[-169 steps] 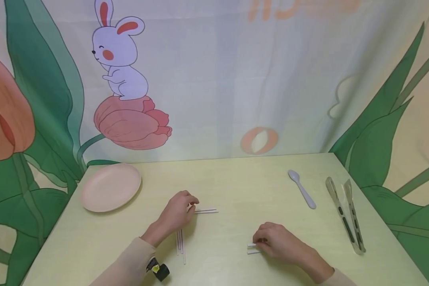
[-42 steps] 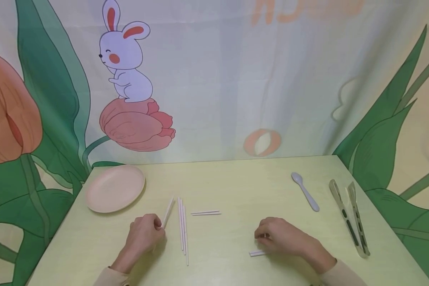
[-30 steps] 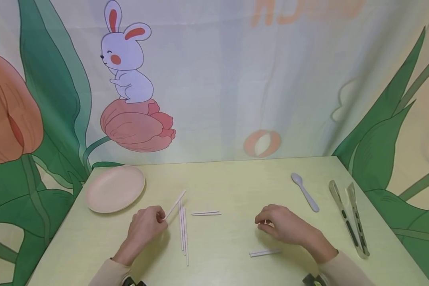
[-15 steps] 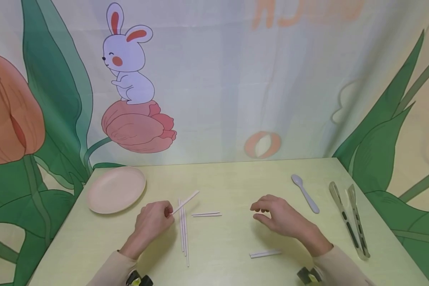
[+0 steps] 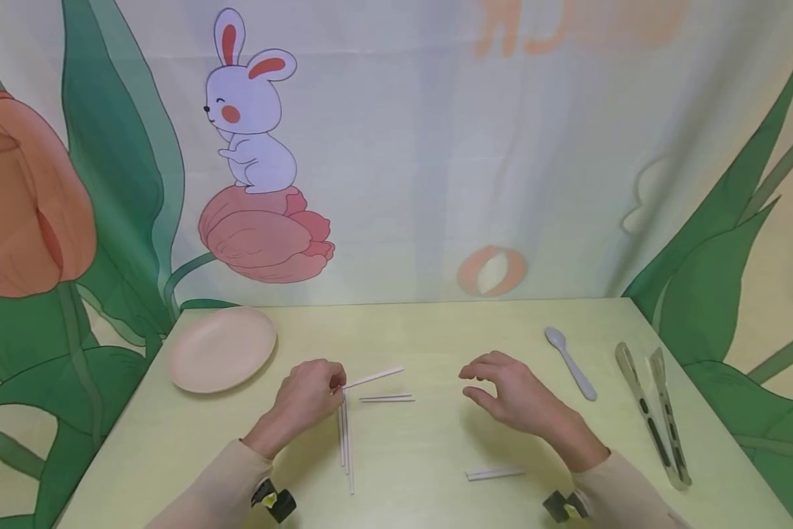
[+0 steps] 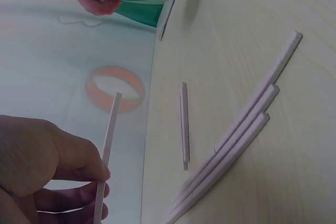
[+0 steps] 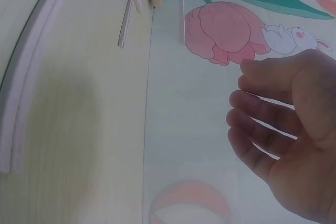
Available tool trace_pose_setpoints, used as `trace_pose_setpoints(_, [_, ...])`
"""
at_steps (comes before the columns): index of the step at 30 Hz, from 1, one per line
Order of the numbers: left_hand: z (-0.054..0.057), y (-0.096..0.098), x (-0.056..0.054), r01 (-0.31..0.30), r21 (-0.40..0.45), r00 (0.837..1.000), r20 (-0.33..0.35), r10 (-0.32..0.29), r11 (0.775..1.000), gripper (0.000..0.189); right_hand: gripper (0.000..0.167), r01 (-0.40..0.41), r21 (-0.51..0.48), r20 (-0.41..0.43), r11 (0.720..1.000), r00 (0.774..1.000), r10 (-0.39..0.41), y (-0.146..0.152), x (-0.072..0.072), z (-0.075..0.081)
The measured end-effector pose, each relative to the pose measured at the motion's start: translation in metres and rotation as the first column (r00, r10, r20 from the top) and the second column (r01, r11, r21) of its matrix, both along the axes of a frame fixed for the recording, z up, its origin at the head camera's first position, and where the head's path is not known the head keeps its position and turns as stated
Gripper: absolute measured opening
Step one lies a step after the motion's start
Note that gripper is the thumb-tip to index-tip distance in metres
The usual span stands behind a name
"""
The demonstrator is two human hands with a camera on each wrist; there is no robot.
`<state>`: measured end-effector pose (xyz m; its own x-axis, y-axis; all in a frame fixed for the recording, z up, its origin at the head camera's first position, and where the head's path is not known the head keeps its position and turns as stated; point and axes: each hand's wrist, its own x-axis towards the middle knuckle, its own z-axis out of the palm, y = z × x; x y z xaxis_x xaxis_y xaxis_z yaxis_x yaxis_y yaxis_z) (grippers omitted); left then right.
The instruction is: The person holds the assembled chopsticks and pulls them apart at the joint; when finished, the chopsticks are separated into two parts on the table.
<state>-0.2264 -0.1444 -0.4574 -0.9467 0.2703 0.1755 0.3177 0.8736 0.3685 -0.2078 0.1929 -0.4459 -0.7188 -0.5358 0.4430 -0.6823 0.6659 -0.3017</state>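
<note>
In the head view my left hand (image 5: 306, 394) pinches a thin white stick (image 5: 378, 376) between thumb and fingers. The stick points right and overlaps the area above two short sticks (image 5: 387, 398). Three longer sticks (image 5: 347, 448) lie side by side on the table, their far ends behind the left hand. In the left wrist view the held stick (image 6: 111, 124) stands up from the thumb and fingertips. My right hand (image 5: 520, 393) hovers at the right with relaxed, parted fingers and nothing in them. Another short pair of sticks (image 5: 494, 474) lies in front of it.
A pink plate (image 5: 224, 351) sits at the table's back left. A pale purple spoon (image 5: 571, 364) and metal tongs (image 5: 661, 419) lie at the right. A printed curtain (image 5: 409, 147) hangs along the table's back edge.
My left hand has carried the stick rightward past the three longer sticks, swinging it from upright to nearly level. My right hand has lifted away from the near pair and its fingers have spread.
</note>
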Motion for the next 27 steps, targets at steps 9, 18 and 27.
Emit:
trace_pose_setpoints(9, [0.003,0.012,-0.001,0.079,0.02,0.997,-0.008,-0.079,0.997,0.009,0.02,-0.013,0.001,-0.021,1.0,1.0,0.013,-0.011,-0.003,0.005])
trace_pose_setpoints(18, [0.005,0.024,-0.003,0.133,0.022,0.991,-0.033,-0.132,0.991,0.008,0.02,-0.036,0.008,-0.041,0.999,0.999,0.036,-0.024,-0.007,0.007])
trace_pose_setpoints(27, [0.006,0.03,-0.001,0.192,0.023,0.98,-0.06,-0.19,0.981,0.008,0.024,-0.073,-0.009,-0.09,0.997,0.993,0.072,-0.037,-0.011,0.005])
